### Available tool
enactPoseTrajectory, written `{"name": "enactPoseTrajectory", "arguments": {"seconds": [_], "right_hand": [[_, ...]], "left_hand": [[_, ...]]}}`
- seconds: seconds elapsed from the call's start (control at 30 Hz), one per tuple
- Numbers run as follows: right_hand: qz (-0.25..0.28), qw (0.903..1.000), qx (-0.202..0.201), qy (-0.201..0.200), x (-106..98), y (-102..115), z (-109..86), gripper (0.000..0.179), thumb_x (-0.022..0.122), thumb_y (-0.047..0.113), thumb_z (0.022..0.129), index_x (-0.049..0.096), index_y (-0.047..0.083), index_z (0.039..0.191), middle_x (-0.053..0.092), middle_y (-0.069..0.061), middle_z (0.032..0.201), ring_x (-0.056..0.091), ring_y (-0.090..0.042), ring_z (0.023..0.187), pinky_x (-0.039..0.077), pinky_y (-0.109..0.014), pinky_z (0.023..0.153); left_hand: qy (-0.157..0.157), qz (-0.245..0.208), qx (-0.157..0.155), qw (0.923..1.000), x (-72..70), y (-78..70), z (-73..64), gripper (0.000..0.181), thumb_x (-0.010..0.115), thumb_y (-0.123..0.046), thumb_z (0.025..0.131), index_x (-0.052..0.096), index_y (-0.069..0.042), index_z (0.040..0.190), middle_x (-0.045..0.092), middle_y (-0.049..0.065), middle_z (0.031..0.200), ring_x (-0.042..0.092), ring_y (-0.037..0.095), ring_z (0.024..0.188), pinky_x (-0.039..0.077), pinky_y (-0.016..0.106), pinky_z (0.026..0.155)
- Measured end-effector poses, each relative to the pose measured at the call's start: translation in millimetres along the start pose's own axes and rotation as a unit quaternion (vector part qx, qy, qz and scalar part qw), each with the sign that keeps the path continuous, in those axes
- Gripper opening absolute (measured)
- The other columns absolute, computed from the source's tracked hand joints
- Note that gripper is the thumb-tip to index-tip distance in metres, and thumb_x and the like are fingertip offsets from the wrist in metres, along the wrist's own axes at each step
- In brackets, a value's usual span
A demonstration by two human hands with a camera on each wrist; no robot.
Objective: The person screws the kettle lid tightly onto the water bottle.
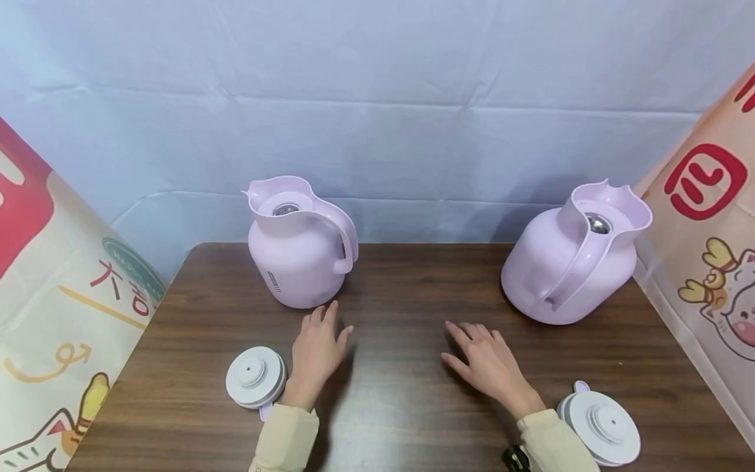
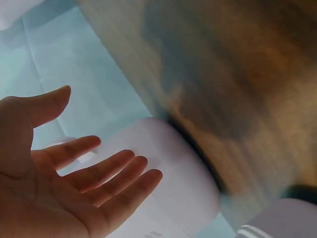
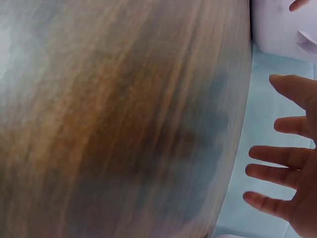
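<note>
Left hand (image 1: pixel 316 351) extends spread fingers (image 2: pixel 136 194) before a lilac jug (image 1: pixel 295 259), contact unclear | right hand (image 1: pixel 485 362) fans its fingers (image 3: pixel 280 154) above the surface (image 1: pixel 389 406), apart from a second jug (image 1: pixel 531 275)

On the brown wood-grained counter (image 1: pixel 395 406), a lilac jug (image 1: pixel 297 265) stands far left and a second jug (image 1: pixel 533 278) far right; a white lid (image 1: pixel 255 377) lies near left, another lid (image 1: pixel 607 426) near right.

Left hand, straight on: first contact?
Probably the lilac, rounded, plastic-looking jug at left, low on its body; the left hand points at it, but the gap is unclear.
</note>
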State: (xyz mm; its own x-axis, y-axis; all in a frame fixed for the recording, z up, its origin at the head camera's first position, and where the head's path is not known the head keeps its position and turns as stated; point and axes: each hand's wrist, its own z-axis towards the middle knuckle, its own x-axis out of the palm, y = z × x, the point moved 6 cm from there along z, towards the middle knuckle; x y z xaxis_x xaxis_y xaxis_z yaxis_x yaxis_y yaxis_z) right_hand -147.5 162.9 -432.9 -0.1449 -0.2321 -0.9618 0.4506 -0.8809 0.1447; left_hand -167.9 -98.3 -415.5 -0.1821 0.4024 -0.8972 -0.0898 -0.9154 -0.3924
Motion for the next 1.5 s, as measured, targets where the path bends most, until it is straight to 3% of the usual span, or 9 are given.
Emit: {"name": "enactPoseTrajectory", "arguments": {"seconds": [0.27,0.47,0.67,1.03,1.5], "right_hand": [[0.002,1.0,-0.008,-0.005,-1,2,0.9,0.029,0.071,0.019,0.078,0.064,0.0,0.099,0.061,-0.01,0.088,0.057,-0.026,0.083,0.045,-0.043,0.071],[0.005,0.9997,-0.024,-0.001,-2,5,3.2,0.013,0.071,0.011,0.075,0.062,0.004,0.08,0.056,-0.004,0.074,0.055,-0.023,0.071,0.046,-0.039,0.064],[0.008,0.9995,-0.031,0.01,-5,6,5.0,0.012,0.071,0.01,0.075,0.062,0.004,0.079,0.056,-0.004,0.073,0.056,-0.022,0.069,0.046,-0.037,0.061],[0.009,0.9988,-0.035,0.034,-9,6,9.6,0.013,0.07,0.01,0.076,0.057,0.008,0.074,0.053,-0.002,0.069,0.054,-0.021,0.064,0.044,-0.034,0.055],[0.01,0.9977,-0.031,0.059,-10,5,13.5,0.014,0.069,0.012,0.077,0.057,0.009,0.074,0.054,-0.002,0.07,0.055,-0.021,0.065,0.044,-0.036,0.056]], "left_hand": [[0.006,-0.018,-0.008,0.9998,-10.0,-5.4,9.3,0.046,0.065,-0.028,0.083,0.057,-0.001,0.12,0.056,0.019,0.113,0.052,0.035,0.104,0.046,0.049,0.075],[-0.003,-0.031,-0.006,0.9995,-21.2,-14.1,20.1,0.037,0.065,-0.016,0.082,0.059,0.0,0.115,0.059,0.019,0.109,0.055,0.036,0.101,0.045,0.048,0.079],[-0.025,-0.05,-0.001,0.9984,-35.5,-27.0,34.5,0.033,0.064,-0.011,0.082,0.059,0.004,0.111,0.06,0.02,0.103,0.057,0.037,0.095,0.045,0.047,0.079],[-0.069,-0.103,0.024,0.992,-48.3,-39.6,59.4,0.031,0.063,-0.003,0.079,0.06,0.006,0.109,0.063,0.022,0.098,0.059,0.039,0.091,0.045,0.048,0.078],[-0.069,-0.12,-0.007,0.9904,-43.9,-37.7,74.0,0.026,0.064,-0.005,0.079,0.063,0.006,0.103,0.065,0.02,0.098,0.06,0.039,0.091,0.045,0.046,0.08]]}}
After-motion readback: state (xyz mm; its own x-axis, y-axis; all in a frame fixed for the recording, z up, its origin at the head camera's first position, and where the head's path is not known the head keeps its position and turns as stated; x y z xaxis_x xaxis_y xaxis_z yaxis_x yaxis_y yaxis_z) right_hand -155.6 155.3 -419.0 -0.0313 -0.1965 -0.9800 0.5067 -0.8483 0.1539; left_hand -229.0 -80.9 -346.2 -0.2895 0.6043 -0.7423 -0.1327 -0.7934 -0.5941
